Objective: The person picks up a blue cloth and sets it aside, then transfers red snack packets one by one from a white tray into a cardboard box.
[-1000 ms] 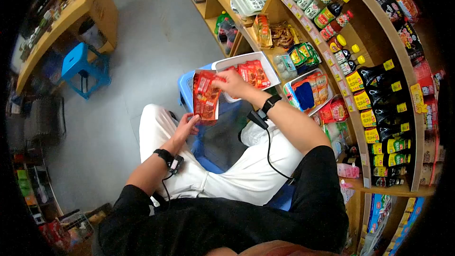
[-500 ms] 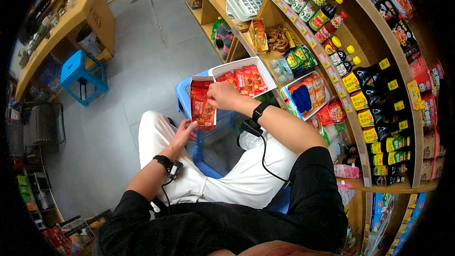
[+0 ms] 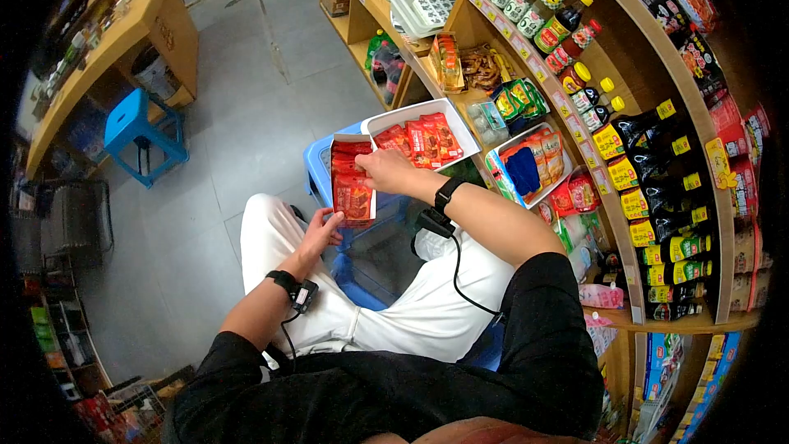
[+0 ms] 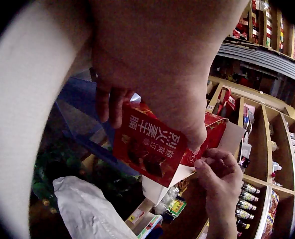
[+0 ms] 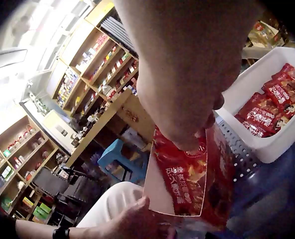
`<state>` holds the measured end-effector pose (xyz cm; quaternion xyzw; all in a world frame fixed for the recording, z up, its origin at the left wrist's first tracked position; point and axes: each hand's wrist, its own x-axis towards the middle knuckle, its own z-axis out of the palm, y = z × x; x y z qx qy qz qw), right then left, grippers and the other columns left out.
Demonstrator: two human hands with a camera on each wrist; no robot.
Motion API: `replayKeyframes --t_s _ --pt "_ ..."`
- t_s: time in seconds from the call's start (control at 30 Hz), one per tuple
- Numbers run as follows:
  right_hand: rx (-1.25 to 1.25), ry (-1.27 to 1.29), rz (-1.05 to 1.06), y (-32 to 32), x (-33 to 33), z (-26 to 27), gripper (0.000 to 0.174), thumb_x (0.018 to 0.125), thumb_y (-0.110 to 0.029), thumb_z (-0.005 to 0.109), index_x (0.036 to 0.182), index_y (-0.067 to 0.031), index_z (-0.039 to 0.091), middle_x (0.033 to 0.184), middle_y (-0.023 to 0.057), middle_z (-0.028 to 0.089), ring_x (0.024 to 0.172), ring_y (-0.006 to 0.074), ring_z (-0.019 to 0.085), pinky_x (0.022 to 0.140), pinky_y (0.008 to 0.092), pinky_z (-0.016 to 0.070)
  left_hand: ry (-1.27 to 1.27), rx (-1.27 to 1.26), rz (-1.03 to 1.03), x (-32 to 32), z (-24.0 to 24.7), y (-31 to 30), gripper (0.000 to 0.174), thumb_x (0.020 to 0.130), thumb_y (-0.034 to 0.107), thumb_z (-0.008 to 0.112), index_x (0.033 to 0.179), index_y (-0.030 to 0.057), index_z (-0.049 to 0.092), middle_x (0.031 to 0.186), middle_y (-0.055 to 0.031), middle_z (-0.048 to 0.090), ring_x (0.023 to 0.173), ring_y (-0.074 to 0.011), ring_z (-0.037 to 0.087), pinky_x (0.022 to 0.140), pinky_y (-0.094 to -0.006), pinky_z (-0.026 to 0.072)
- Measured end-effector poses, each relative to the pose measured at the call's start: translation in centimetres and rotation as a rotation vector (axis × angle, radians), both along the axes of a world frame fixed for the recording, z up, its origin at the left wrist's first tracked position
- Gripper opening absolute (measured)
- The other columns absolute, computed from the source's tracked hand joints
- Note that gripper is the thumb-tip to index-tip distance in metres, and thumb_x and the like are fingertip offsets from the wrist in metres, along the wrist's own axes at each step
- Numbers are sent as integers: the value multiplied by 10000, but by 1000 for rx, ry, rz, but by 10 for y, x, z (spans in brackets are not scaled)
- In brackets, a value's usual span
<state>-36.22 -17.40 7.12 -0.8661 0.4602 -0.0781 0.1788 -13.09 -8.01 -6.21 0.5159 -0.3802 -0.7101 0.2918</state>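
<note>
In the head view my left hand (image 3: pixel 320 232) grips the near end of an open red carton (image 3: pixel 362 215), which stands over a blue stool (image 3: pixel 319 166). Its thumb and fingers wrap the carton wall in the left wrist view. Red snack packets lie inside the carton, with Chinese lettering on the front packet (image 5: pixel 179 181) in the right wrist view. My right hand (image 3: pixel 388 171) reaches into the carton from above, its fingers curled at a packet's top. Beside the carton, a white tray (image 3: pixel 470 141) holds more red packets (image 3: pixel 434 138).
Shelves at the right hold dark sauce bottles (image 3: pixel 649 168) and, low down, another tray of packets (image 3: pixel 552 160). A second blue stool (image 3: pixel 144 127) is on the floor at the left, by a wooden counter (image 3: pixel 177 41). White-trousered knees flank the near stool.
The carton has shifted slightly left and down since a second ago. My right hand has moved down over it, and recently a little left; the left hand keeps its grip.
</note>
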Motion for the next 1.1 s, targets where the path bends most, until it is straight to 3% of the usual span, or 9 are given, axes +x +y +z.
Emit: replayKeyframes --t_s 0.07,0.17,0.37,0.57,0.8,1.1 --pt "3 109 25 -2 1 -4 174 764 -214 716 829 -64 659 861 136 688 859 339 671 711 490 518 -20 3 -16 1 0 -1 776 880 524 675 1385 20 371 1091 -120 592 741 -151 595 646 -297 518" --pt "-26 124 80 -4 -1 -14 204 770 -241 724 817 -49 677 860 159 688 852 374 673 725 494 539 -30 -4 -9 0 7 1 770 882 524 672 1382 20 374 1091 -121 593 740 -151 594 647 -298 518" --pt "-41 170 93 -3 3 -16 163 760 -211 704 803 -55 686 859 146 685 860 356 673 716 486 541 -40 -7 -8 -1 7 1 758 887 530 661 1375 21 385 1084 -122 594 739 -159 595 653 -303 522" --pt "-167 -11 14 -5 1 -14 131 729 -163 672 780 -44 659 851 139 665 859 352 663 710 491 537 -4 3 1 0 6 2 754 890 531 656 1382 29 382 1078 -123 592 744 -164 600 652 -310 525" --pt "-45 41 40 -4 0 -13 127 727 -154 668 784 -43 650 857 139 659 858 355 655 723 498 528 -12 -7 -17 0 11 3 757 890 532 657 1382 29 378 1058 -114 587 743 -161 603 653 -308 526" --pt "-24 -20 29 -6 -5 -13 223 780 -252 714 815 -41 647 896 141 651 893 356 643 747 504 514 -5 -15 -17 0 12 4 748 891 546 646 1371 33 391 1046 -104 587 739 -150 601 654 -298 520"
